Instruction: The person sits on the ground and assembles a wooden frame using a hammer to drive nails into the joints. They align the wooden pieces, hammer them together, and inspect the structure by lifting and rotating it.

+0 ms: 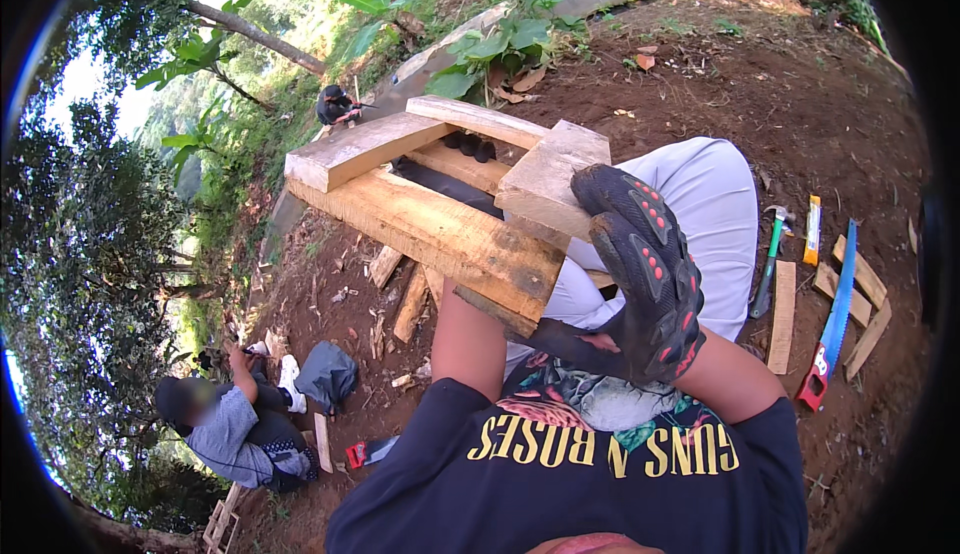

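Observation:
A rectangular wooden frame (pixel 430 237), built of rough pale planks and thicker blocks, is raised in front of my chest, tilted, with an opening in its middle. My right hand (pixel 650 274), in a black glove with red dots, curls its fingers over the frame's right-hand block (pixel 557 176). Through the opening show the dark gloved fingertips of my left hand (pixel 472 146), hooked on an inner slat (pixel 455 163). The rest of that hand is hidden under the wood, and its forearm rises from below.
On the soil at right lie a green-handled hammer (pixel 768 259), a yellow strip-shaped item (pixel 812 231), a blue-bladed handsaw (pixel 833 319) and wood pieces (pixel 783 319). At left a person (pixel 235 434) sits by a dark bag (pixel 327 374) and another saw (pixel 372 452). Another person (pixel 338 106) is farther off.

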The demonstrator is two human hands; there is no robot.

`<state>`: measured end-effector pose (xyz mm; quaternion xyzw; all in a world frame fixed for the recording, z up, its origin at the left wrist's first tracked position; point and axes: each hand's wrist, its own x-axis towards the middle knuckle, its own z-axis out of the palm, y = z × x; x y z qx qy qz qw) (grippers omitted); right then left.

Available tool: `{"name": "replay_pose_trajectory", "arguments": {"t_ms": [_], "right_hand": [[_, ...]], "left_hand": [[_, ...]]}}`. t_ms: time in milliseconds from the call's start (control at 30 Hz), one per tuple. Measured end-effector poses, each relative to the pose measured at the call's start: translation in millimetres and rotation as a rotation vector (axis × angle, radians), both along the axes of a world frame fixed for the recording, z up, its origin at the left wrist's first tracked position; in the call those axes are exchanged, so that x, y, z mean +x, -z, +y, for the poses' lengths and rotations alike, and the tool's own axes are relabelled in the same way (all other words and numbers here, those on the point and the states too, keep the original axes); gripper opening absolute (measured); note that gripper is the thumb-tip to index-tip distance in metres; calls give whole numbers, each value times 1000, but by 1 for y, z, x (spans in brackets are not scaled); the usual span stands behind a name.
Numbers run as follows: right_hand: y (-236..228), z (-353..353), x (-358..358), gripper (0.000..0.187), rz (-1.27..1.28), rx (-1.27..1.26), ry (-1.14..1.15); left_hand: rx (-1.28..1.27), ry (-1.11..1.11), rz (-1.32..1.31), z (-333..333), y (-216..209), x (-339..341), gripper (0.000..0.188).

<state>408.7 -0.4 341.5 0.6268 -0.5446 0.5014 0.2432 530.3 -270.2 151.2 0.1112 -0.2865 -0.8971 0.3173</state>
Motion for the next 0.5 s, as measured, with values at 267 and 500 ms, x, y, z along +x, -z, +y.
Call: {"name": "replay_pose_trajectory", "arguments": {"t_ms": [267,500], "right_hand": [[-13,6,12,78,-286,66,127],[-11,-10,15,79,-342,220,126]], "left_hand": [[-16,16,-10,4,-19,-19,86],[-42,125,-13,12,-34,-45,90]]}}
